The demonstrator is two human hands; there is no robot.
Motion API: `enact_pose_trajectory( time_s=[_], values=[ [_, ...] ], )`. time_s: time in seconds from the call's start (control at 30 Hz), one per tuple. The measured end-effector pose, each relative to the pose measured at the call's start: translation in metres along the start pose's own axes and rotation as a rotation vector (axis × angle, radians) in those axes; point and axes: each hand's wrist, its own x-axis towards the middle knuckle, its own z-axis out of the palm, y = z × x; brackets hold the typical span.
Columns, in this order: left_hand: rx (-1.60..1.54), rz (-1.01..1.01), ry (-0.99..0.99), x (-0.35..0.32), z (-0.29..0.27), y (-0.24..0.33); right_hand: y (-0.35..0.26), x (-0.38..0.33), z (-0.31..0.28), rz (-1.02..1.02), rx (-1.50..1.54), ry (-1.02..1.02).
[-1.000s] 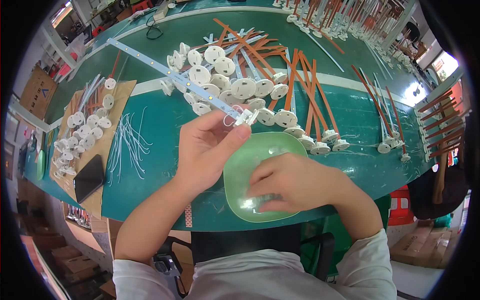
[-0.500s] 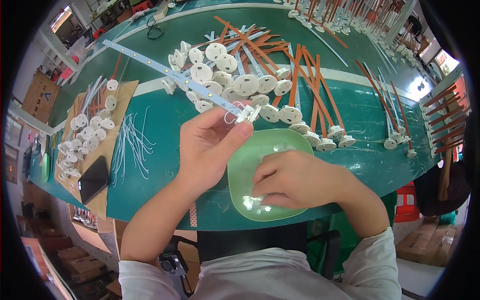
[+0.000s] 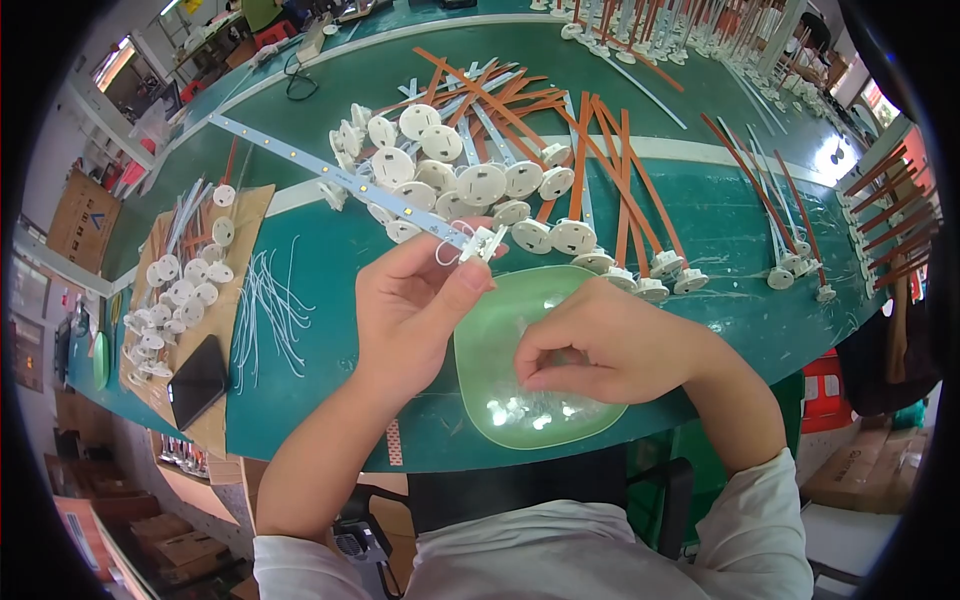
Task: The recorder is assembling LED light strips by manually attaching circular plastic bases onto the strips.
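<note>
My left hand (image 3: 408, 312) is closed on an LED strip (image 3: 345, 178), a thin pale bar dotted with small yellowish chips. Thumb and fingers pinch it at the white plastic end piece (image 3: 484, 245), where thin white wires loop out. The strip points up and to the left. Over a light green plastic tray (image 3: 472, 385), my right hand (image 3: 615, 345) has thumb and forefinger pressed together. Whatever lies between those fingertips is too small or hidden to tell. Small shiny clear pieces (image 3: 530, 413) lie in the tray below.
Beyond my hands lies a heap of LED strips with round white bases (image 3: 480, 185). Cut white wires (image 3: 268, 320) are at left, beside cardboard (image 3: 255, 225) carrying more strips and a black phone (image 3: 198, 382). Other strips stand at right (image 3: 795, 265).
My right hand has lifted a little off the tray's bottom, its fingertips now pinched together. The left hand keeps the LED strip, whose far end has dipped slightly.
</note>
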Motion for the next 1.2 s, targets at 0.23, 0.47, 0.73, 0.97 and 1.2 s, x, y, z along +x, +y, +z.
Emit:
enact_pose_trajectory(
  time_s=[0.23,0.47,0.73,0.97,1.2],
  values=[
    [0.091,-0.020,-0.014,-0.002,0.001,0.003,-0.006,0.000,-0.006,0.107,0.106,0.189],
    [-0.113,-0.121,-0.036,-0.003,0.001,0.004,-0.004,0.002,0.000,0.053,0.141,0.479],
    [-0.321,-0.174,-0.043,-0.009,0.006,0.014,0.014,0.011,0.006,-0.651,-0.852,0.835],
    [-0.344,-0.164,-0.071,-0.007,0.004,0.014,0.016,0.012,0.006,-0.614,-0.755,0.844],
    [-0.316,-0.178,-0.058,-0.006,0.005,0.010,0.012,0.011,0.008,-0.552,-0.664,0.838]
  ],
)
